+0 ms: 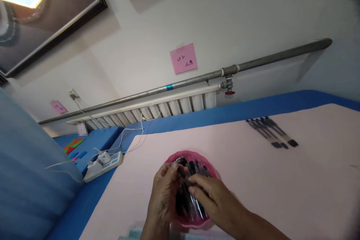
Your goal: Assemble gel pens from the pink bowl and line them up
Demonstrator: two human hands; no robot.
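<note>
Head view: over the bowl (192, 224), left hand (164, 191) and right hand (215, 197) pinch one dark pen (182, 173); a few set-out pens (270, 131) lie beyond its right side, while many loose pens (194, 208) are left inside

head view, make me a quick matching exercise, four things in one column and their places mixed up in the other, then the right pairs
Things
1. dark slim item
2. laid-out pens
3. power strip
4. pink note marked 252

Places
A. on the pink sheet, right of the pink basket
B. on the wall, above the pipe
C. between the left hand and right hand
D. on the blue surface, with plugs in it

Pairs: 1-C, 2-A, 3-D, 4-B
</note>
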